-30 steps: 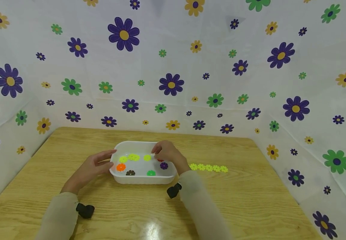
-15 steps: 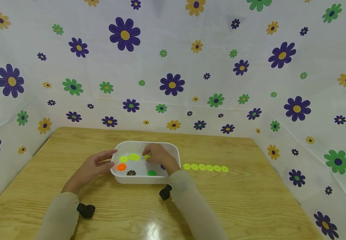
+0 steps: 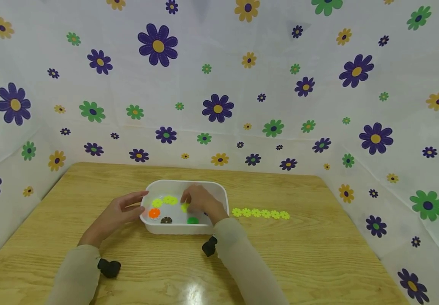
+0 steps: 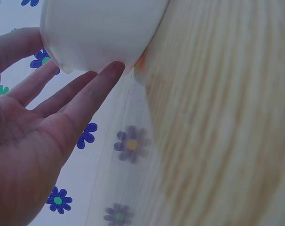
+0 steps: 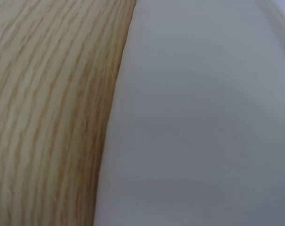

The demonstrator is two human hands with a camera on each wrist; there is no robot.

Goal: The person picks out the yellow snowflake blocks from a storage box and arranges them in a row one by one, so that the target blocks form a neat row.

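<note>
A yellow flower piece (image 3: pixel 184 208) lies near the middle of the white tray (image 3: pixel 181 229), partly covered by the right hand (image 3: pixel 201 199). That hand's fingers bend down over it, slightly blurred, so I cannot tell whether they pinch it or only touch it. The right wrist crosses the tray's rim at about four o'clock, nearly hiding a purple piece (image 3: pixel 205 214) beside it.

Elsewhere in the tray, clockwise from the middle: a green piece (image 3: pixel 192 220) at five o'clock, a brown piece (image 3: pixel 166 220) at seven to eight, an orange piece (image 3: pixel 154 213) at nine, a single yellow piece (image 3: pixel 157 203) at ten, and an overlapping yellow pair (image 3: pixel 170 200) just past it.

The left hand (image 3: pixel 117 210) is at nine o'clock, fingers spread fairly straight, touching the tray's end.

Outside, at three o'clock, a row of six yellow pieces (image 3: pixel 255 212) lies edge to edge on the wooden desk (image 3: pixel 318 254). Beyond, white cloth (image 3: pixel 192 84) printed with purple, green and yellow flowers stands from ten round to two o'clock.
</note>
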